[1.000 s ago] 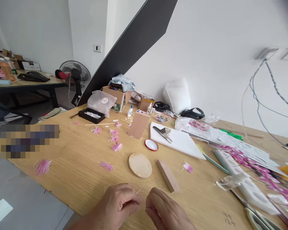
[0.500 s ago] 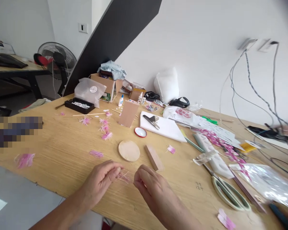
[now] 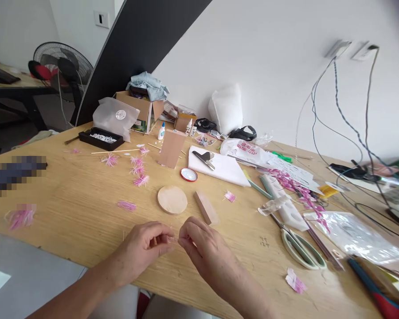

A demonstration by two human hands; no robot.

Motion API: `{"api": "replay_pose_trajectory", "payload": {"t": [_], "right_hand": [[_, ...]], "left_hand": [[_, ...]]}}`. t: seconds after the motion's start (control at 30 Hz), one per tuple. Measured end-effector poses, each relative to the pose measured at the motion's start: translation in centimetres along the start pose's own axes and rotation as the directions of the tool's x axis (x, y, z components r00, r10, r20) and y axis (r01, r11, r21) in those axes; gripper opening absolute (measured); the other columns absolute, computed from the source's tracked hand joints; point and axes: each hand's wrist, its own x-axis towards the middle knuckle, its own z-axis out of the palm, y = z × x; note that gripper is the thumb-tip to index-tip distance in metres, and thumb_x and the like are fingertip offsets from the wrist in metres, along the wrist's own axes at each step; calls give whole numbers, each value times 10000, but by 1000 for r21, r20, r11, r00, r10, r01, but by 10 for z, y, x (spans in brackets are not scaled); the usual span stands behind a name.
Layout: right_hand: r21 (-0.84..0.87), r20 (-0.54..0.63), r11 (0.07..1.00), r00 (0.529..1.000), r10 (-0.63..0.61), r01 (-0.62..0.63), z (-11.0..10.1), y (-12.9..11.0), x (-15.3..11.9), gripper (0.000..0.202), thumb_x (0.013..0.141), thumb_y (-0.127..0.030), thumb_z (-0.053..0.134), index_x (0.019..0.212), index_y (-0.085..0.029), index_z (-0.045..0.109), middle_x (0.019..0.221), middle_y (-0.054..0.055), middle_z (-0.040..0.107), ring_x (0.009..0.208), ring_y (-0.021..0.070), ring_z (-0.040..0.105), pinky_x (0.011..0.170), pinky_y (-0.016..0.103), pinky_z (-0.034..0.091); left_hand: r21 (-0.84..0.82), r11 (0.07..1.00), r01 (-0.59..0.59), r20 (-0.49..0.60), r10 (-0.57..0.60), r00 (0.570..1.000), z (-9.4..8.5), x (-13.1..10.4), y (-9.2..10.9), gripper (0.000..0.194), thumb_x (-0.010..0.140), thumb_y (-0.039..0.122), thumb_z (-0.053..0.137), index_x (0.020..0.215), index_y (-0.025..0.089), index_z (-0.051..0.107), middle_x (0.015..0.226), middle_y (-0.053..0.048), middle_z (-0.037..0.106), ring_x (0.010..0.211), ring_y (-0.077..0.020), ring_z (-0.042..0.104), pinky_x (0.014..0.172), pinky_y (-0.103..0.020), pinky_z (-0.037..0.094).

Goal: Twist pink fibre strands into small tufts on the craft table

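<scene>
Near the table's front edge, my left hand (image 3: 149, 246) is pinched at the fingertips on a small bit of thin pink strands (image 3: 170, 239). My right hand (image 3: 201, 246) is closed just beside it, its fingertips nearly meeting the left ones; what they hold is too small to make out. Beyond my hands lie a round wooden disc (image 3: 172, 200) and a wooden block (image 3: 206, 208). A flat pink strand bundle (image 3: 127, 205) rests left of the disc, and fluffy pink tassels (image 3: 141, 180) lie farther back.
White-handled scissors (image 3: 302, 250) and a clear plastic bag (image 3: 359, 235) lie at the right. Behind are an upright board (image 3: 172, 149), a red-rimmed lid (image 3: 189, 174), a clip (image 3: 204, 160) on white foam, a black tray (image 3: 101, 139) and a glue bottle (image 3: 161, 131).
My hands have come closer together, and the loose pink strands that showed between them are mostly out of sight. The view has shifted, so the table's objects appear slightly farther left and higher.
</scene>
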Motion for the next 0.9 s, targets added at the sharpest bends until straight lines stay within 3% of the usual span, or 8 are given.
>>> {"api": "replay_pose_trajectory", "payload": {"t": [0.13,0.37,0.6,0.8,0.9], "right_hand": [[-2,31,1000,1000,2,-2,1,1,1,178,815,-62,456,681,-179,468,715,14,541,626,127,496,558,241,409],[-44,113,998,993,-41,46,22,4,0,146,811,-44,482,727,-156,524,759,27,554,691,149,517,631,271,437],[-104,172,989,981,-85,104,33,2,9,150,805,-59,505,722,-168,565,757,21,550,730,153,524,647,247,430],[-278,159,938,973,-170,209,43,0,7,165,800,-26,472,725,-155,541,748,46,553,678,178,485,621,295,418],[-266,101,941,977,-188,208,42,4,2,179,795,-4,451,731,-159,514,767,53,540,676,175,461,607,290,403]], "left_hand": [[61,994,-85,-7,86,996,-4,0,1,181,775,135,504,734,183,674,698,-1,657,675,-146,597,646,-241,458],[192,977,-91,-105,112,988,-22,-12,-10,156,774,129,492,725,196,625,669,25,619,635,-124,575,598,-214,435],[253,965,-73,-84,97,992,-24,-23,-20,168,807,130,452,729,184,591,690,16,603,662,-119,567,614,-210,426],[281,955,-89,-87,118,989,-22,-25,-20,188,811,133,432,715,174,589,676,12,587,638,-120,556,594,-210,416],[260,962,-89,-95,117,989,-21,-25,-19,190,819,145,432,729,172,597,686,9,587,642,-122,557,591,-210,417]]}}
